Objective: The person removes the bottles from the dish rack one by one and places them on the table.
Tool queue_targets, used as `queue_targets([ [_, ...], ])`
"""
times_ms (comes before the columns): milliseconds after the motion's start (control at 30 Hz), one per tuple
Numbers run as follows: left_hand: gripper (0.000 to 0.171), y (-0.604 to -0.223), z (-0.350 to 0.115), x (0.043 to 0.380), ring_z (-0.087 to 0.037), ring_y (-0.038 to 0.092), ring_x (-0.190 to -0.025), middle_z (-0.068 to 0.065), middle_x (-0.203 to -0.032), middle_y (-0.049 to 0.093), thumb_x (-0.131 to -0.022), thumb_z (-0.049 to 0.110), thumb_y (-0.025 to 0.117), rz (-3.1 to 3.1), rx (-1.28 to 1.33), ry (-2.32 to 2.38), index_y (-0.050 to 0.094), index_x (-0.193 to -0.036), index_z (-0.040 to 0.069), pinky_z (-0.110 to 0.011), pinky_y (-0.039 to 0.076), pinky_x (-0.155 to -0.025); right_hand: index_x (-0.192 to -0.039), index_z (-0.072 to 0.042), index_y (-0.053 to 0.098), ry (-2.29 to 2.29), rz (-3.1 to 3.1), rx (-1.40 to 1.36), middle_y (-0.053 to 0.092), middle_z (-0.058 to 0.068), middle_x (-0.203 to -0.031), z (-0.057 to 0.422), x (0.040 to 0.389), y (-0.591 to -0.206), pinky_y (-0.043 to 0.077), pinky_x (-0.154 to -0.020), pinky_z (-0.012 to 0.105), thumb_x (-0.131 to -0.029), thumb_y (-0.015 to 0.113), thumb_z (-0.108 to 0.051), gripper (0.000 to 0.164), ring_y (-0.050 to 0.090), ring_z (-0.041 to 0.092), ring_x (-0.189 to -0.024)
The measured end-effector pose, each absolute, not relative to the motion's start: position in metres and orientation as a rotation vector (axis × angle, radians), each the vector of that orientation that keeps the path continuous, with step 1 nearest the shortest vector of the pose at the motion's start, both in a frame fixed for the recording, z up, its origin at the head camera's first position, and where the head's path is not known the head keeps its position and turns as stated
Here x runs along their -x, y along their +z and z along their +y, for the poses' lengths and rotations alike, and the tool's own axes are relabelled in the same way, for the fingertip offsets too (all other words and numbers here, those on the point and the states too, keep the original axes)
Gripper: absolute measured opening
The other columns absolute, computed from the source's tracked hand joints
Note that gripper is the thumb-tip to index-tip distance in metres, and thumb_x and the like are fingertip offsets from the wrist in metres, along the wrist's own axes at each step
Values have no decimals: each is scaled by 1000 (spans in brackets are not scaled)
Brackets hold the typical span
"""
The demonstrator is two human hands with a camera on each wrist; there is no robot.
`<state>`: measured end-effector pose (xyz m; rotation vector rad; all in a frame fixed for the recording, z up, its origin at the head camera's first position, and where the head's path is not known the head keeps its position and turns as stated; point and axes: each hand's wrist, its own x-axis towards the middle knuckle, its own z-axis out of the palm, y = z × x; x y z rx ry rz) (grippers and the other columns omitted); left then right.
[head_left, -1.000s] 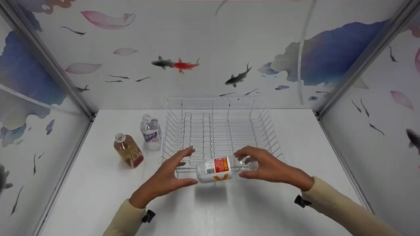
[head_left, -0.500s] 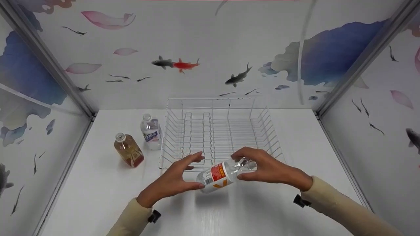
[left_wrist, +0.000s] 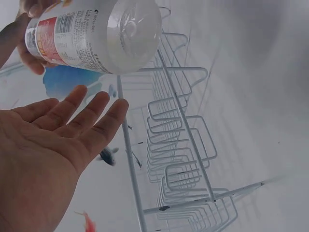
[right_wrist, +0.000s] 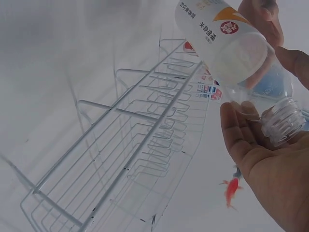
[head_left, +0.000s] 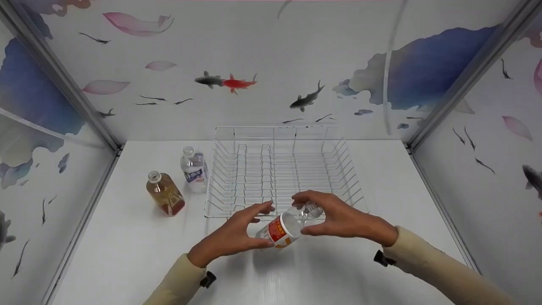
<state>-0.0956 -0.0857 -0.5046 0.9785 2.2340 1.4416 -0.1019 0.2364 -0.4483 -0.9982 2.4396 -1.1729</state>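
Note:
A clear plastic bottle [head_left: 278, 232] with a white, red and orange label is held tilted over the front edge of a white wire rack [head_left: 254, 126]. My right hand [head_left: 343, 218] grips its neck end, thumb on one side and fingers on the other. No cap shows on the threaded mouth in the right wrist view. By the bottle's lower end is my left hand [head_left: 230, 235], thumb and fingers spread. In the left wrist view, the left hand's [left_wrist: 43, 154] fingers are extended and apart from the bottle's base [left_wrist: 133, 36].
Left of the rack stand an uncapped amber bottle [head_left: 166, 195] with a gold label and a clear bottle [head_left: 195, 173] with a purple label. White panels [head_left: 271, 42] painted with fish enclose the white table [head_left: 110, 254] at the back and sides.
The bottle has gone from nearly level to slanted, its base swinging lower and nearer the front. My left hand has moved right along it. The right hand keeps its grip, shifting slightly left.

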Motion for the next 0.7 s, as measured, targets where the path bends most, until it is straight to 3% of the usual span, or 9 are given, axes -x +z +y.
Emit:
queue_targets([
  [233,91,-511,-75,95,-33,56,-148,-10,-159,59,-96,33,90,2213,-1009,1445,41,-169,8,-58,53,-116,-155,-9,57,-1202,2411,1084,70,3,-142,228,105,-450,62,-101,43,-93,91,-19,71,67,25,-126],
  [467,87,-515,-67,94,-21,59,-142,-2,-157,60,-96,33,89,2192,-1043,1484,44,-168,13,-47,57,-113,-159,-9,52,-1230,2365,1141,69,7,-141,219,106,-452,60,-105,43,-94,91,-19,77,68,26,-127],
  [700,81,-520,-61,92,-14,64,-131,5,-151,63,-95,35,90,2187,-1048,1505,50,-164,21,-39,59,-108,-161,-11,51,-1226,2382,1158,69,-2,-143,212,105,-451,57,-111,48,-93,92,-22,80,66,21,-131],
])
